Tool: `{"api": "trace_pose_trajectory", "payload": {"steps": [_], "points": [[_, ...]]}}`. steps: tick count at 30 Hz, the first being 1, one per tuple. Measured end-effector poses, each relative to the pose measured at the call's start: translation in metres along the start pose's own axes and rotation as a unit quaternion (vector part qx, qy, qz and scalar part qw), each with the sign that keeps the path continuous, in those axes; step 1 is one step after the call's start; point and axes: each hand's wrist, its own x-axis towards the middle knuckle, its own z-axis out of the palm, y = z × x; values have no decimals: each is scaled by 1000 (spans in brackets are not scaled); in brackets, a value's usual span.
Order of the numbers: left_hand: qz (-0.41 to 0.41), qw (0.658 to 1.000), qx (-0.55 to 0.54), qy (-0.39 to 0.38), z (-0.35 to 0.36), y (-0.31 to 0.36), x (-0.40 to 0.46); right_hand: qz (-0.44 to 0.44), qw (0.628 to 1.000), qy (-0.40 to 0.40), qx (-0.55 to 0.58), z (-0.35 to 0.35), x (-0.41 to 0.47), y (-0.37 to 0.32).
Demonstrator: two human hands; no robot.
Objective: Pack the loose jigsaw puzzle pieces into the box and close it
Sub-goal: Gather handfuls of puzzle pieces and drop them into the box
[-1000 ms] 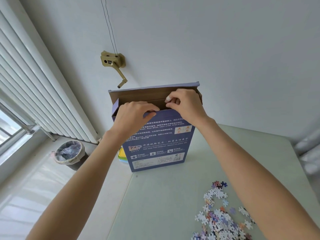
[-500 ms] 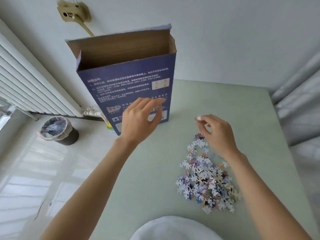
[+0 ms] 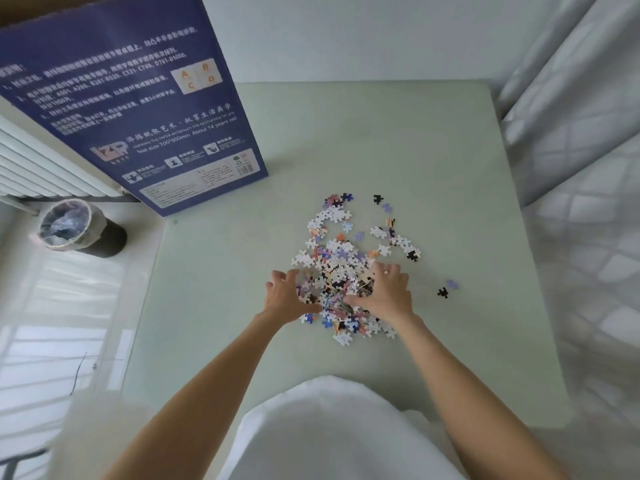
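Seen from above: a pale green table (image 3: 398, 140), with a heap of loose jigsaw pieces (image 3: 341, 268) near its middle. Left hand (image 3: 285, 299) pressed against the heap's 9 o'clock edge, fingers spread and lightly curved; right hand (image 3: 388, 294) set against the 3 o'clock edge, thumb reaching in among the pieces. Two stray pieces (image 3: 446, 289) lying apart at 3 o'clock of the right hand. At 11 o'clock of the heap, a tall blue box (image 3: 138, 109) stood upright on the table's corner, printed side facing the camera. At 9 o'clock, on the floor, a lined waste bin (image 3: 81, 228) below a white radiator (image 3: 38, 161). At 6 o'clock, a white garment (image 3: 332, 434).
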Motion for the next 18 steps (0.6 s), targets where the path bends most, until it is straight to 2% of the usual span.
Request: {"api": "trace_pose_trajectory", "payload": {"steps": [3, 12, 18], "points": [[19, 1000, -14, 7, 21, 6, -9, -54, 998, 16, -36, 15, 0, -12], [28, 994, -85, 66, 33, 14, -6, -95, 990, 34, 102, 16, 12, -17], [44, 994, -56, 79, 25, 5, 0, -101, 980, 25, 172, 7, 16, -14]]}}
